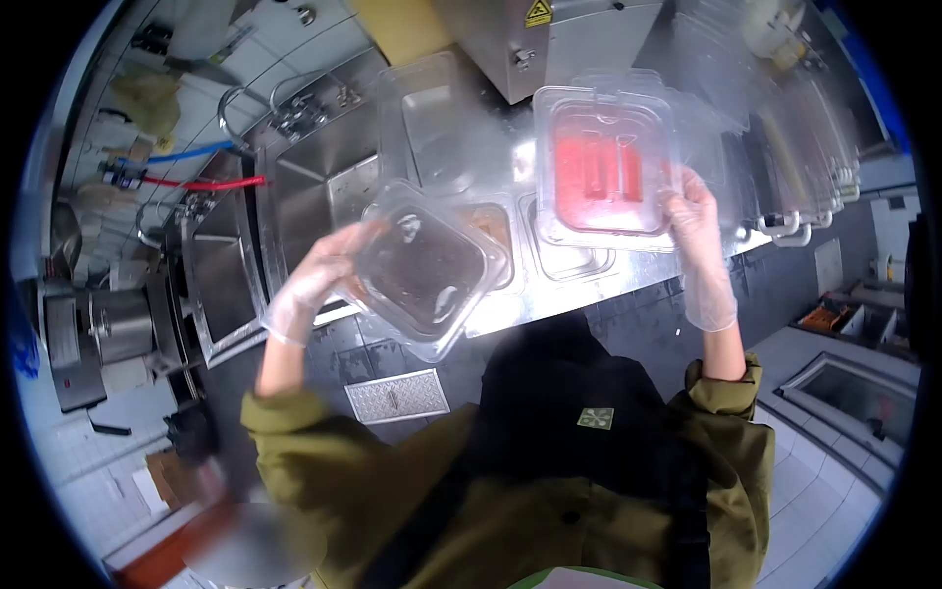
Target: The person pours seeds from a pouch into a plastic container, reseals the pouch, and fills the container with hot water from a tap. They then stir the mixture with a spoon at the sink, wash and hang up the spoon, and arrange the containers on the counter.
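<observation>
My left hand [329, 273], in a clear glove, grips the edge of a clear square plastic food pan [427, 265], which is tilted over the counter's front edge. My gloved right hand [693, 214] has its fingers closed on the right edge of a clear plastic lid [603, 221] with a moulded handle. Red shows through the middle of this lid; I cannot tell whether it is contents or another part below. Beneath the two pieces, a shallow metal pan [569, 263] and another pan with brownish contents [491, 228] sit on the steel counter.
Steel sinks [319, 196] with taps and a red hose [206, 183] lie to the left. A larger clear container [422, 128] stands behind my left hand. On the right are stacked clear containers [721, 59] and a row of white-handled items [790, 228]. A steel machine [549, 44] stands behind.
</observation>
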The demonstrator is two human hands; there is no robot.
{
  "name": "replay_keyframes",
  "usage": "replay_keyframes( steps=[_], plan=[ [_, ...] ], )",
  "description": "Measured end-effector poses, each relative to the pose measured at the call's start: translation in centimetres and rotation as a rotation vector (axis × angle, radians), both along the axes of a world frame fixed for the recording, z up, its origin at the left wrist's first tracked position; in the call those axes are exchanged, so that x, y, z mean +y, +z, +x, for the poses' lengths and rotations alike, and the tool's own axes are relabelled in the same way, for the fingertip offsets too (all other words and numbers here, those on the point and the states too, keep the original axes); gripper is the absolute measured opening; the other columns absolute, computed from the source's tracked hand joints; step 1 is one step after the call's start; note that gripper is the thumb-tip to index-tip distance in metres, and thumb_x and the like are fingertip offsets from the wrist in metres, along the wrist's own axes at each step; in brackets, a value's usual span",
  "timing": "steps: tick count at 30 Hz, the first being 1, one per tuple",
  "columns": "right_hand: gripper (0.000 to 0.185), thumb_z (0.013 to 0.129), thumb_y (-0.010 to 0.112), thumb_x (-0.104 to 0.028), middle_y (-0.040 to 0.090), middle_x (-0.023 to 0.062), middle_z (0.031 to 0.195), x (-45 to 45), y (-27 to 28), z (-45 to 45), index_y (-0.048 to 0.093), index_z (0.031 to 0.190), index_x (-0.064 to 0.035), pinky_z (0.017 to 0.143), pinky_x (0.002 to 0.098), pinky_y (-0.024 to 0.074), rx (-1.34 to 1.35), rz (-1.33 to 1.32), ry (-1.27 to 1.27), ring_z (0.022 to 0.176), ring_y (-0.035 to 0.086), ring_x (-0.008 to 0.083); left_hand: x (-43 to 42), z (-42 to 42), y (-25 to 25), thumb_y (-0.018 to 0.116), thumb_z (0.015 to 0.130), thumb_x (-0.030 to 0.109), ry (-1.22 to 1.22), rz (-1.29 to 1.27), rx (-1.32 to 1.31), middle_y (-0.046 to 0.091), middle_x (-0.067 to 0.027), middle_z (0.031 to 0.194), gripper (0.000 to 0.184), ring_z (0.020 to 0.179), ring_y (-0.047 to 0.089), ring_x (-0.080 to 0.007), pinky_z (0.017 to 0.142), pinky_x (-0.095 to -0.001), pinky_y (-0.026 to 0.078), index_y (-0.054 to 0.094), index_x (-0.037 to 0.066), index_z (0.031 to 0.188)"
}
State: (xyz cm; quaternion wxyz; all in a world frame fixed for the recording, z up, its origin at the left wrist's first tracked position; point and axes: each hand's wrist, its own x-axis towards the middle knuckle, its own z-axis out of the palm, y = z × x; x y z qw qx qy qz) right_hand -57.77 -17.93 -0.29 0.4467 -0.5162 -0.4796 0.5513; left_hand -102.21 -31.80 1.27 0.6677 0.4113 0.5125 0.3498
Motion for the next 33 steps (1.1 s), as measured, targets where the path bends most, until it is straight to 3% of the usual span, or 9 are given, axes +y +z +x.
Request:
replay_keyframes(
  steps=[1,5,11,15,16,19,25,31,33],
  plan=[
    [0.041,0.087,0.061,-0.008,0.064,0.0027,0.096,0.0,0.3,0.8,0.054,0.126,0.0013,0.067,0.0207,0.0459,-0.006,0.008,-0.012,0.076,0.058,0.0073,1.1,0.3,-1.5,0.059,0.071,0.012,-0.02,-0.015,-0.017,0.035,-0.0206,0.149,0.078,0.085,0.07,-0.0213,0.062,-0.0281,0.06,0.034,-0.005,0.143],
    [0.04,0.087,0.06,-0.007,0.063,0.0088,0.107,-1.0,1.2,3.2,0.052,0.124,0.0063,0.083,0.0247,0.0478,-0.009,0.011,-0.063,0.093,0.061,0.0123,4.8,1.6,-5.4,0.06,0.074,0.017,-0.195,-0.074,0.023,0.044,-0.0156,0.145,0.076,0.135,0.04,-0.0235,0.112,-0.0338,0.033,0.037,-0.003,0.144],
    [0.042,0.084,0.058,-0.002,0.062,0.0091,0.108,-3.6,2.2,3.4,0.05,0.124,0.0078,0.086,0.0258,0.0474,0.035,-0.06,-0.118,0.095,0.061,0.0135,9.1,2.0,-6.7,0.064,0.075,0.017,-0.379,-0.179,0.008,0.049,-0.0131,0.141,0.074,0.127,0.049,-0.0217,0.109,-0.0318,0.037,0.04,-0.002,0.142],
    [0.04,0.085,0.061,-0.004,0.063,0.0076,0.106,-5.0,2.5,0.8,0.052,0.122,0.0061,0.085,0.0251,0.0483,0.078,-0.083,-0.089,0.092,0.061,0.0123,12.3,1.3,-9.1,0.062,0.077,0.012,-0.578,-0.079,0.14,0.053,-0.0119,0.137,0.066,0.123,0.052,-0.0196,0.102,-0.0317,0.046,0.045,0.001,0.14],
    [0.039,0.086,0.062,-0.006,0.063,0.0076,0.105,-5.2,2.2,0.4,0.052,0.122,0.0046,0.084,0.0252,0.049,0.07,-0.089,-0.064,0.091,0.061,0.012,12.8,1.4,-10.3,0.069,0.076,0.022,-0.56,0.025,0.106,0.057,-0.0156,0.131,0.068,0.096,0.068,-0.0199,0.07,-0.0267,0.059,0.048,-0.002,0.136],
    [0.034,0.087,0.061,-0.006,0.064,0.0043,0.097,-6.0,1.7,-1.9,0.055,0.119,0.003,0.071,0.0216,0.0487,0.056,-0.083,-0.01,0.08,0.058,0.0077,13.4,1.8,-7.8,0.065,0.081,0.016,-0.605,-0.145,0.232,0.061,-0.0138,0.127,0.06,0.089,0.068,-0.0161,0.072,-0.0257,0.057,0.049,0.0,0.136],
    [0.039,0.088,0.064,-0.011,0.057,-0.0054,0.086,-6.9,1.5,-6.7,0.055,0.125,-0.0021,0.06,0.0164,0.0418,0.119,-0.144,0.121,0.067,0.05,0.0008,9.9,2.0,-7.7,0.055,0.092,0.011,-0.354,0.076,0.399,0.067,-0.0085,0.111,0.042,0.079,0.065,-0.0111,0.067,-0.0254,0.055,0.053,0.003,0.133],
    [0.043,0.085,0.058,-0.006,0.062,0.002,0.1,-8.0,1.6,-5.5,0.053,0.127,0.0022,0.074,0.022,0.0474,0.12,-0.189,0.049,0.083,0.057,0.0073,8.7,2.0,-5.5,0.058,0.091,0.023,0.037,0.542,1.134,0.069,-0.0133,0.112,0.04,0.101,0.067,-0.0273,0.08,-0.0364,0.055,0.058,0.011,0.129],
    [0.044,0.084,0.057,-0.004,0.062,0.0035,0.103,-8.8,2.5,-3.7,0.053,0.127,0.0034,0.079,0.0241,0.0481,0.063,-0.213,0.006,0.089,0.059,0.0096,11.2,5.2,-2.7,0.056,0.09,0.023,0.101,0.574,0.992,0.068,-0.0145,0.111,0.038,0.102,0.065,-0.031,0.083,-0.0392,0.053,0.059,0.013,0.127]
  ],
)
